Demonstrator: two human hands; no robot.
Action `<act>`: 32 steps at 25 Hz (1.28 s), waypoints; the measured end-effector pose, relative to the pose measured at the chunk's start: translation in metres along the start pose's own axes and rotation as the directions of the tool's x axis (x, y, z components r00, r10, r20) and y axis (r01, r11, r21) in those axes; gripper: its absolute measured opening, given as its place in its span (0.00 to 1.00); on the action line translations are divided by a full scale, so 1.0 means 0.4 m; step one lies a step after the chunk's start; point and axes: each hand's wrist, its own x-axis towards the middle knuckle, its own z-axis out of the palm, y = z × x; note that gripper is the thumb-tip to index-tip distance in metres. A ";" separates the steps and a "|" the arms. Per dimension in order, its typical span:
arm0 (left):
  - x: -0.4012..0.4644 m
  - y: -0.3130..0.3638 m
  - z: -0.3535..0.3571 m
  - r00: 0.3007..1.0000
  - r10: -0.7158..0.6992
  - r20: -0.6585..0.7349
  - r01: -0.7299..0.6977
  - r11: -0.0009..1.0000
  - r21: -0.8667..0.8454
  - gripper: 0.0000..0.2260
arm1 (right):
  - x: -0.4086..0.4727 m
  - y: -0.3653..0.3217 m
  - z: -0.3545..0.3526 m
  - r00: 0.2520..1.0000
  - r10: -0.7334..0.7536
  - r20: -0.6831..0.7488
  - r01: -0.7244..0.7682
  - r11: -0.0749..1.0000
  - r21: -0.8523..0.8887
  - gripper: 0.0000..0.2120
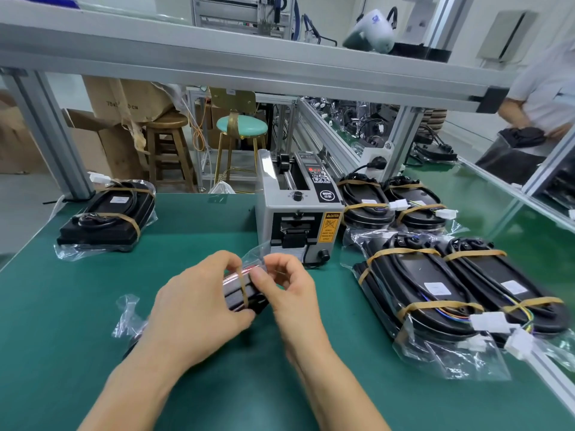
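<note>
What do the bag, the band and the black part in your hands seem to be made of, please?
The bag looks like thin clear plastic film: see-through, glossy, crinkled. The band looks like tan rubber, matte, stretched tight around the part. The part seems black plastic with a dull ribbed face, though most of it is hidden.

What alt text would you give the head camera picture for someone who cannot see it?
A person's left hand and right hand hold a black part bound with a rubber band, in a clear bag, above a green table. Behind stands a grey tape machine; more banded black parts in bags lie on both sides.
</note>
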 end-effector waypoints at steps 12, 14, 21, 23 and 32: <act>0.010 -0.009 -0.011 0.994 0.112 -0.015 -0.112 0.994 0.000 0.20 | 0.041 -0.054 -0.008 0.961 0.217 0.170 -0.221 0.975 0.010 0.06; 0.004 -0.016 -0.018 0.992 0.120 -0.041 -0.123 0.990 -0.072 0.21 | 0.040 -0.061 -0.005 0.956 0.238 0.172 -0.246 0.969 0.025 0.05; 0.022 -0.083 -0.090 0.974 0.136 -0.183 -0.228 0.602 -0.765 0.29 | 0.030 -0.101 -0.083 0.883 -0.059 0.466 0.238 0.911 -0.337 0.40; 0.020 -0.112 -0.087 0.972 0.159 -0.174 -0.229 0.464 -0.856 0.31 | 0.046 -0.139 -0.087 0.844 -0.082 0.529 0.349 0.833 -0.429 0.43; -0.006 -0.141 -0.135 0.914 0.340 -0.220 -0.401 0.690 -0.602 0.44 | 0.057 -0.179 -0.022 0.797 -0.180 0.577 0.547 0.619 -0.564 0.24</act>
